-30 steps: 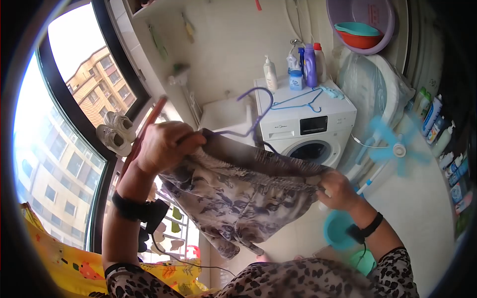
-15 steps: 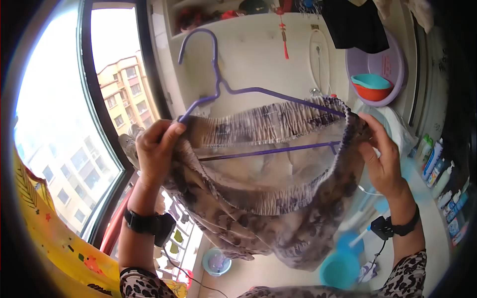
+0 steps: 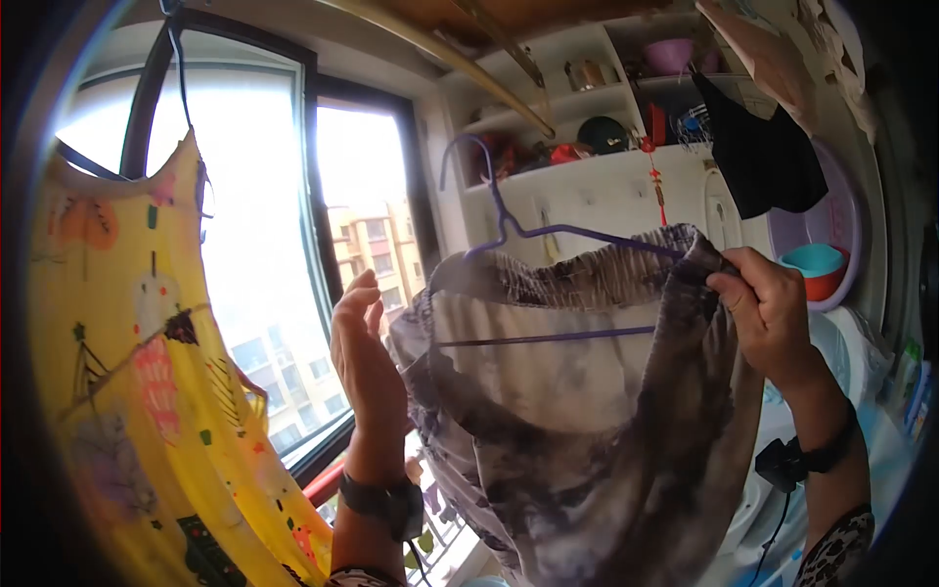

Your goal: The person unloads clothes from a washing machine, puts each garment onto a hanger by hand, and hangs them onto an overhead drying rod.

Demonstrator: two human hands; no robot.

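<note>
A grey-brown patterned garment [image 3: 587, 470] with a gathered elastic waistband hangs open on a purple hanger [image 3: 567, 233], whose hook points up. The hanger's lower bar crosses inside the waist opening. My right hand [image 3: 773, 308] pinches the waistband at its right corner, by the hanger's end. Beside the left edge of the garment, my left hand [image 3: 367, 357] is raised with its fingers stretched up, holding nothing. Both wrists wear black bands with a small device and cable.
A yellow printed garment [image 3: 147, 391] hangs at the left by the window [image 3: 254, 245]. Overhead runs a metal pole [image 3: 450, 59]. Shelves [image 3: 548, 108] hold assorted items. A black cloth [image 3: 763, 147] hangs at the upper right, near a purple basin [image 3: 846, 196].
The view has tilted up, showing the pole and shelves. The hanger has gone inside the waistband, its hook now upright. My left hand has let go of the waistband; my right still grips it.
</note>
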